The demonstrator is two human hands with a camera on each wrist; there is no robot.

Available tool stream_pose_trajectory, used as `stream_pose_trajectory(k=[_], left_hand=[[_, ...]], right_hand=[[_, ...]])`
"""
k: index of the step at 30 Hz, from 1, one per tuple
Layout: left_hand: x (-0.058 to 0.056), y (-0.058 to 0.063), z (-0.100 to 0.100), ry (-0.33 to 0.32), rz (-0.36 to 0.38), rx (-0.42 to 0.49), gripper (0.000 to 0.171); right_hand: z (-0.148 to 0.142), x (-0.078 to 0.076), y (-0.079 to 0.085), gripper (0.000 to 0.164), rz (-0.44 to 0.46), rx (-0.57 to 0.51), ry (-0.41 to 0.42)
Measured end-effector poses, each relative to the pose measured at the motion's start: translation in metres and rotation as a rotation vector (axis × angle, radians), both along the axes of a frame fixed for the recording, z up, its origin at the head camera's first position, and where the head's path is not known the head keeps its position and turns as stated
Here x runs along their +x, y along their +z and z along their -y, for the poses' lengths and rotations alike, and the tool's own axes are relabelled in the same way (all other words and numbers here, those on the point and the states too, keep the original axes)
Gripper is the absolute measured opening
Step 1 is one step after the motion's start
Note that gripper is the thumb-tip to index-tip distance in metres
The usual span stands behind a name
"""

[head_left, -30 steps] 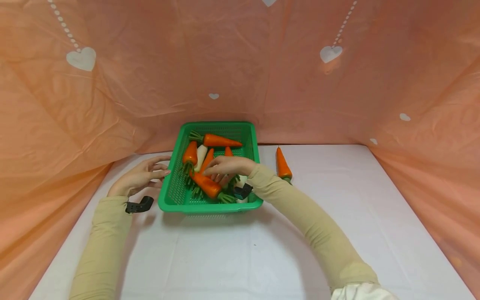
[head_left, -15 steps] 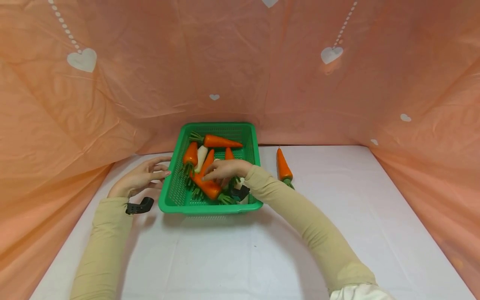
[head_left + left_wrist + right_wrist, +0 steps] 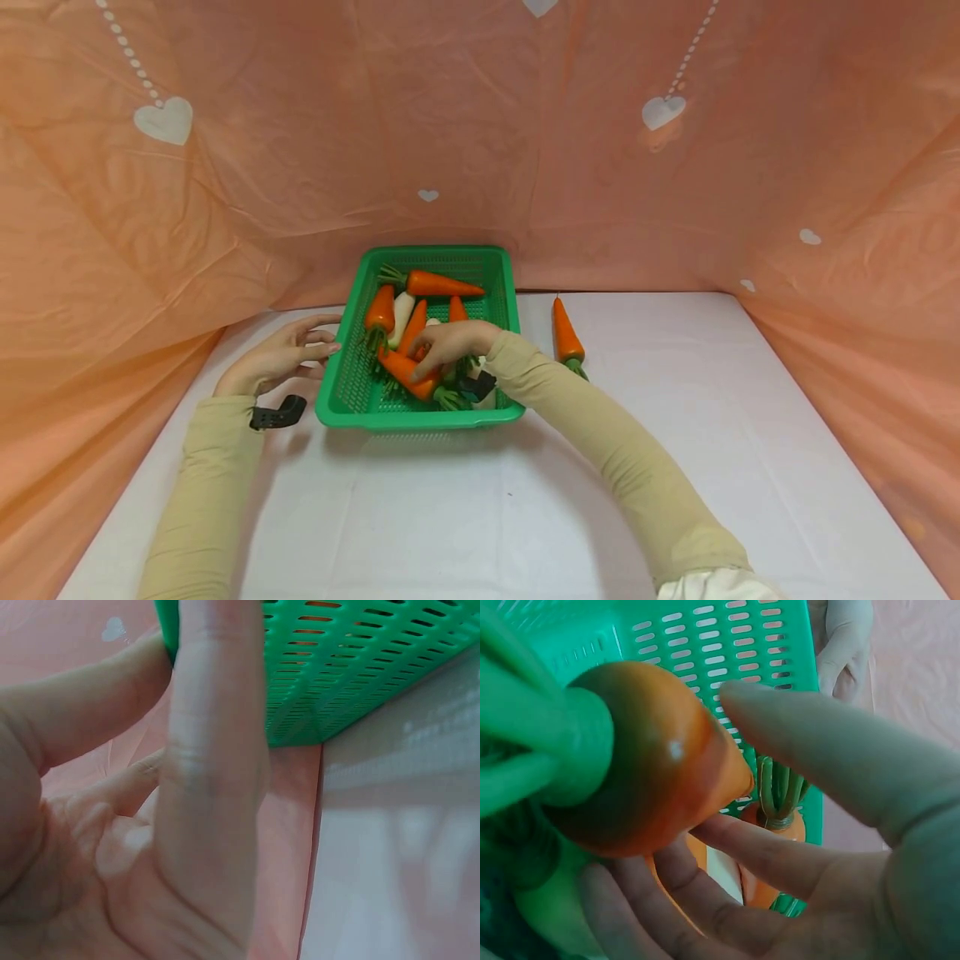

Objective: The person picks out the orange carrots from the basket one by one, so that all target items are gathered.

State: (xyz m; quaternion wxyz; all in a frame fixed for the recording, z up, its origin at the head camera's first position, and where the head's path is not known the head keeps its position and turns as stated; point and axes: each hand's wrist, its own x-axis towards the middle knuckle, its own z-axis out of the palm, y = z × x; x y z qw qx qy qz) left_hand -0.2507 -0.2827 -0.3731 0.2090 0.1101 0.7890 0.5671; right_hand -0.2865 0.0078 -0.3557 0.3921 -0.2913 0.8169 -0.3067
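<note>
Carrot (image 3: pixel 397 366) under right hand (image 3: pixel 452 338), inside front basket rim (image 3: pixel 420 420), wide tabletop (image 3: pixel 720 433) rightward.

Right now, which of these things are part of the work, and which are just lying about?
Probably in the work: green basket; left hand at its rim; right hand; front carrot by its fingers; white vegetable inside.

Apparently just there: loose carrot, untouched, role uncertain; orange backdrop; white tablecloth.

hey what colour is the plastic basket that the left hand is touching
The basket is green, best seen in the head view.
</note>
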Motion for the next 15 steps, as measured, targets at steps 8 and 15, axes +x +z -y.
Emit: stream_pose_trajectory(k=[8,15], left_hand=[[0.0012,0.0013,-0.0009,0.002,0.000,-0.003,0.065],[0.0015,0.0014,-0.0022,0.008,-0.003,0.002,0.065]], right_hand=[[0.0008,0.0030,0.0021,0.061,0.018,0.012,-0.029],[0.0003,0.0047,0.0032,0.068,0.034,0.020,-0.026]])
